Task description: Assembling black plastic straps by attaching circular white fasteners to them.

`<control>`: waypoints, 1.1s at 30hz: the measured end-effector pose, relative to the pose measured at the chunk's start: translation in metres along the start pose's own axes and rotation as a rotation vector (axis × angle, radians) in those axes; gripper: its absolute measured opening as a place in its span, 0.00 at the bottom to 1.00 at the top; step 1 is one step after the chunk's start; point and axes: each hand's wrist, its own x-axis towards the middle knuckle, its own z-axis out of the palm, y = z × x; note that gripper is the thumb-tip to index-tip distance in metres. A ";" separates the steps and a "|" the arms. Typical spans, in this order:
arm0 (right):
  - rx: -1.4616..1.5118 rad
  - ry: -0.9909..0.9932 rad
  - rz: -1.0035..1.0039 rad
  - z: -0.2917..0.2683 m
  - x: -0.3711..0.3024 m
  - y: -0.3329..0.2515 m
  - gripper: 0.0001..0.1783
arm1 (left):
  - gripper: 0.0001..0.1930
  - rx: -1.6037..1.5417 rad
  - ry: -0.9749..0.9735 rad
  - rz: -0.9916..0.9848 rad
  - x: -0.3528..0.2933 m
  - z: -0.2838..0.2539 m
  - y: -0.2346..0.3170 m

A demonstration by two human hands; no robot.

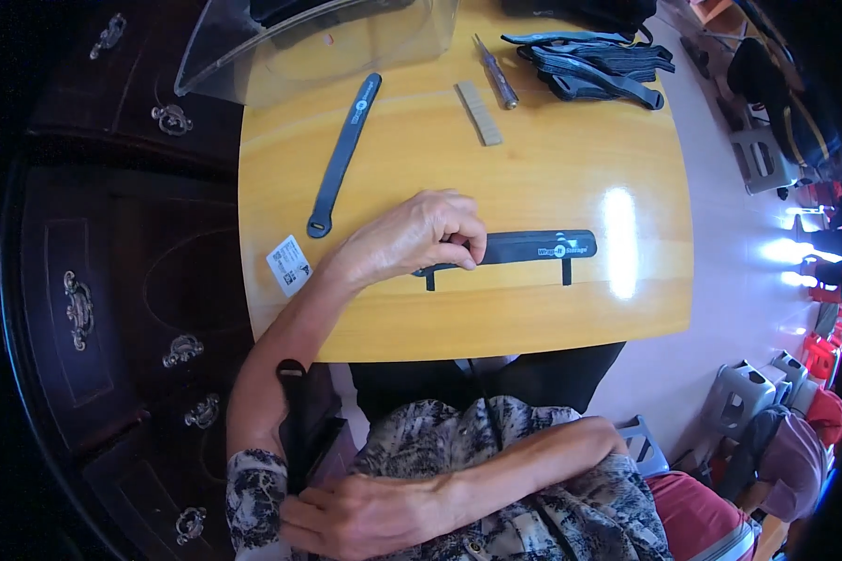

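One dark strap (517, 248) on the surface (393, 327), nearer than the screwdriver (500, 79), pinched toward one end by left hand (430, 230); right hand (360, 517) curled, hold unclear; probably light, flexible, best gripped endwise.

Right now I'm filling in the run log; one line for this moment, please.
left hand: on dark strap | right hand: by left sleeve, grip hidden | table: second strap, screwdriver, strap bundle

Of mine, there are 1 left hand (437, 234) and 1 right hand (360, 514). I count 3 single dark straps (524, 247), 1 bundle of straps (585, 70), 2 short black strips (567, 272), 1 screwdriver (502, 84), 1 beige ribbed strip (479, 114), 1 white label (288, 266), 1 clear container (239, 70), 1 table (589, 159) and 6 drawer handles (78, 309).
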 end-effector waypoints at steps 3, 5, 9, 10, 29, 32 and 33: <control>0.179 0.077 0.042 -0.013 0.004 0.011 0.08 | 0.06 0.045 0.028 0.011 -0.007 -0.002 0.000; 0.215 0.181 0.105 -0.027 -0.005 0.012 0.08 | 0.05 0.114 0.115 0.087 -0.007 0.000 0.002; 0.043 0.246 0.253 -0.073 -0.038 0.004 0.08 | 0.23 -0.560 -0.027 -0.237 -0.034 -0.017 0.030; 0.008 0.252 0.287 -0.086 -0.046 0.007 0.08 | 0.23 -0.562 -0.009 -0.259 -0.051 -0.012 0.028; 0.234 1.156 0.983 -0.119 -0.156 0.032 0.07 | 0.20 -1.019 0.318 -0.512 -0.121 0.045 0.051; 0.228 1.159 0.978 -0.121 -0.158 0.035 0.07 | 0.16 -0.964 0.438 -0.556 -0.117 0.054 0.049; 0.229 1.167 1.001 -0.122 -0.158 0.035 0.07 | 0.14 -0.945 0.512 -0.592 -0.115 0.056 0.049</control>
